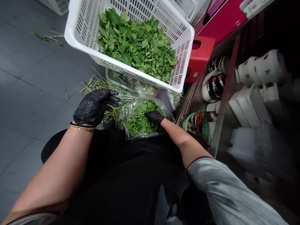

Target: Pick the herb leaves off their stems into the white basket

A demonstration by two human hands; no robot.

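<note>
On the far left, grey floor tiles (28,93) run up to a white crate (61,7) at the top edge, with a loose sprig (50,38) lying below it. The left hand (95,105), in a black glove above a gold bangle (81,128), hovers over the near part of a heap of stems (93,84). Its fingers point right, loosely bent with gaps between them; whether they pinch anything cannot be told. Further along, a big white basket (131,69) slants across the top, leaves (138,43) piled inside. Clear plastic (119,85) shows beneath its near side. Nearer the person, right of the stems, an open clear bag (142,136) holds small greens (134,123). The right hand (154,117), also black-gloved, reaches into it from the right, its fingertips sunk among the greens, so their spread and grip cannot be told. Right of the basket stands a red box (202,56). Beyond it, a dim rack (226,103) holds striped bowls (214,86) and pale dishes (264,68).
</note>
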